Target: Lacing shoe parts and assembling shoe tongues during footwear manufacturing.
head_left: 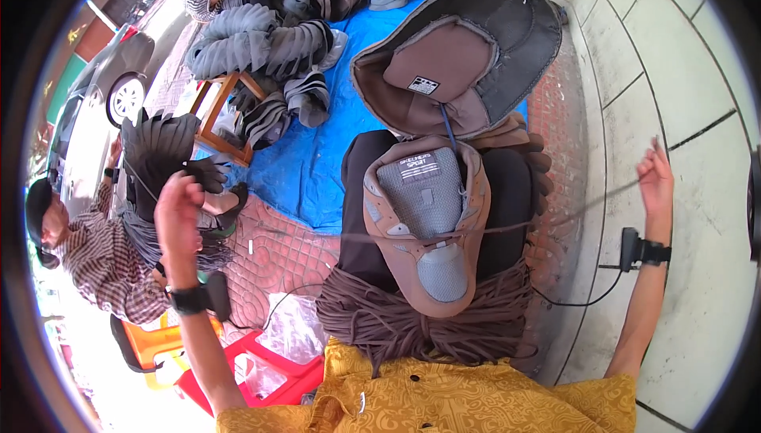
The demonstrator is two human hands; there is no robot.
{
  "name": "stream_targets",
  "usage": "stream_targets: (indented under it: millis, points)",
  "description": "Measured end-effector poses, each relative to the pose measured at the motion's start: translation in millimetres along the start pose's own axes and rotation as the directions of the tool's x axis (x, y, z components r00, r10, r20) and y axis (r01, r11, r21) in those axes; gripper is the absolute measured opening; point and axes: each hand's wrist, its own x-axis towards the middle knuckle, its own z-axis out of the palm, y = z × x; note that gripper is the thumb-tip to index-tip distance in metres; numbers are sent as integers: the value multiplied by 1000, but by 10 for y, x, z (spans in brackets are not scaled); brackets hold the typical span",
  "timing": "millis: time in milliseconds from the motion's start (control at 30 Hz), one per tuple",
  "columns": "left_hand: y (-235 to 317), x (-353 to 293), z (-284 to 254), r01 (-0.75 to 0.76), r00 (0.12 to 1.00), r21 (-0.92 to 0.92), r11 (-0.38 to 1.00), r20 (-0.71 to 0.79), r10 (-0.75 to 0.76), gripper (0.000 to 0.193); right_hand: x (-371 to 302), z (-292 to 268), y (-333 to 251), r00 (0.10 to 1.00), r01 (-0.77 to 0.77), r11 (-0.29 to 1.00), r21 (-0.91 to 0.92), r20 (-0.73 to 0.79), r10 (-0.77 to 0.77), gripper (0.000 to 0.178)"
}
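A brown shoe upper (pixel 380 231) with a grey mesh tongue and toe lies across my dark-trousered lap, toe towards me. A thin brown shoelace (pixel 547 221) crosses it near the toe end and is drawn out wide to both sides. Raised at the right, my right hand (pixel 655 179) pinches one end of the lace. My left hand (pixel 181 199), lifted at the far left, has curled, slightly blurred fingers; the lace runs towards it and fades from sight. Below the upper, a thick bundle of brown laces (pixel 428 342) lies over my lap.
Beyond my knees, another brown piece (pixel 444 60) lies with its dark inside showing. Stacked grey uppers (pixel 261 36) and a wooden stool (pixel 214 120) stand around a blue sheet (pixel 273 187). Two people sit left; a red plastic stool (pixel 297 389) is beside me, a tiled wall (pixel 705 195) right.
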Motion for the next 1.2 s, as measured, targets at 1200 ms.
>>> stream_targets:
  millis: [1200]
  points:
    - [-677, -1394, 2131, -760, 645, 615, 207, 679, 350, 16, -1598, 2270, 844, 524, -217, 756, -618, 580, 624, 12]
